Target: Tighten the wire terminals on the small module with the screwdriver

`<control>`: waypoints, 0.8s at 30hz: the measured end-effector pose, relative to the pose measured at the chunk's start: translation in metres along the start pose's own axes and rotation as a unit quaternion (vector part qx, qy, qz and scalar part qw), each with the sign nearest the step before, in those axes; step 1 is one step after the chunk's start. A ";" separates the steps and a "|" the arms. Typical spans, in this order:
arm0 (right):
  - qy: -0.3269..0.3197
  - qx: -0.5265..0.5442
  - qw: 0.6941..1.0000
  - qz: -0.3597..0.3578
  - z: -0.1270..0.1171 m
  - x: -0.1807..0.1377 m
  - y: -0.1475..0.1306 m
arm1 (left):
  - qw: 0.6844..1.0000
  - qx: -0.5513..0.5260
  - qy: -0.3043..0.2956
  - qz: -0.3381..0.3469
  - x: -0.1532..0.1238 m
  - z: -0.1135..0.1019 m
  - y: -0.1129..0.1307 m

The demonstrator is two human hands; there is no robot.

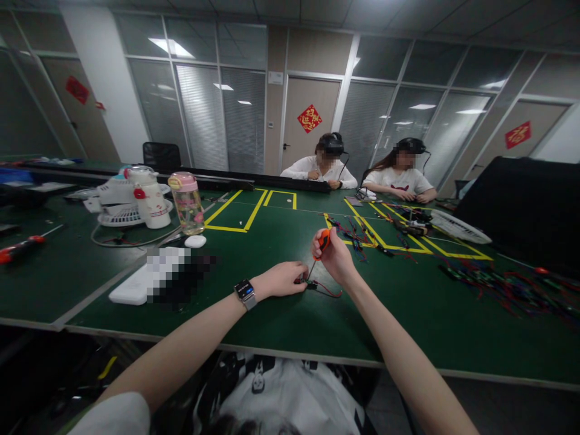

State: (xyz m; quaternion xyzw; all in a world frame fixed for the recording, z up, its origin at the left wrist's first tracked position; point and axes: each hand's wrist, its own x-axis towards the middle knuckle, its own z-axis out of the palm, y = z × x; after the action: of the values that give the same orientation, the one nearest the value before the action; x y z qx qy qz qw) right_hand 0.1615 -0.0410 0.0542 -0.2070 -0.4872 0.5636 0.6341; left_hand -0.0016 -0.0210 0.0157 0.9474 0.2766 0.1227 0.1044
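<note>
Gripping one orange-and-black screwdriver (pixel 323 241): our right hand (pixel 336 258), shaft down at one small green-and-black wired part (pixel 312 284). Pinching it on the green table (pixel 281 326): our left hand (pixel 281 280). Mid-work, we judge. At right: one red-and-blue wire heap (pixel 498 285); finished or waiting, we cannot tell.

Middle door (pixel 312 90): red diamond sign (pixel 310 119), gold Chinese characters, 招 and 进 discernible from where I stand. Right door (pixel 541 116): red placard (pixel 518 135), gold characters too blurred to read. Watch display (pixel 245 291) illegible
</note>
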 end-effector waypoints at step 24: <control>0.005 0.009 1.000 0.002 0.001 -0.002 -0.002 | 1.000 0.017 0.004 0.003 0.001 0.003 -0.003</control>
State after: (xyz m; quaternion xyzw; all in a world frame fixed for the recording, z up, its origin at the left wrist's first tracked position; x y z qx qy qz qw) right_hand 0.1616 -0.0436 0.0560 -0.2044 -0.4788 0.5681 0.6373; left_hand -0.0014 -0.0190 0.0122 0.9493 0.2766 0.1218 0.0866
